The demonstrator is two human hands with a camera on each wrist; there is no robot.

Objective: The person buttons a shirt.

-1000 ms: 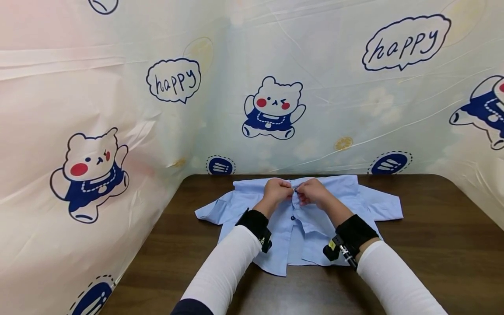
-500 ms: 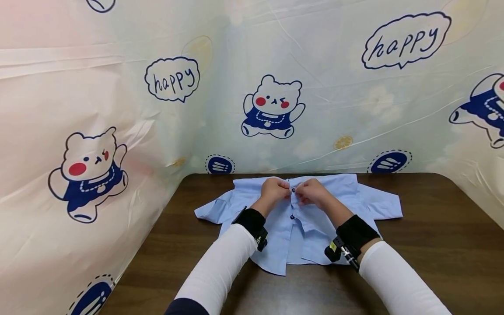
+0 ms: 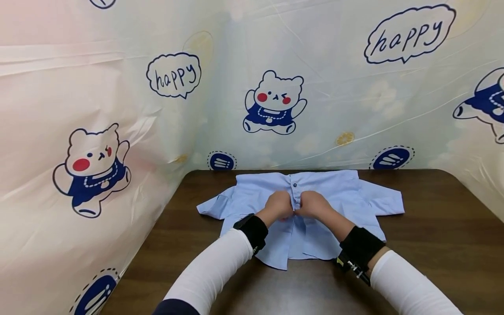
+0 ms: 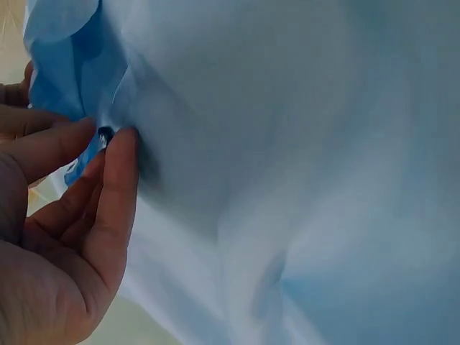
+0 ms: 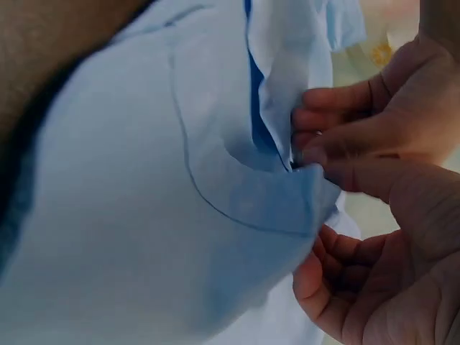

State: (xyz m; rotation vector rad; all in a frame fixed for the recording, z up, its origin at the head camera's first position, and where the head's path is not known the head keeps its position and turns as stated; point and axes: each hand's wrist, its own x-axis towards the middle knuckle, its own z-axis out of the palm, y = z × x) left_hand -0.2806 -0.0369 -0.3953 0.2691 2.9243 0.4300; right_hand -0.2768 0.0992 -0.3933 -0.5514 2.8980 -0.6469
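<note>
A light blue short-sleeved shirt lies spread on the table, its collar end away from me. At the front opening, my left hand pinches the fabric edge by a dark button, seen between the fingertips in the left wrist view. Close beside it, my right hand pinches the other edge of the opening; in the right wrist view its thumb and fingers hold the cloth with a stitched line. The fingertips of both hands nearly meet. Another dark button shows above the hands, near the collar. Below them the front hangs apart.
The brown wooden table extends around the shirt on all sides. A printed curtain with bears and "happy" bubbles stands behind the table and along both sides. Both wrists wear black straps with small cameras.
Both hands have left the upper button and moved down the shirt opening, towards me, to the lower button. The upper button is now uncovered. The head view has tilted slightly.
</note>
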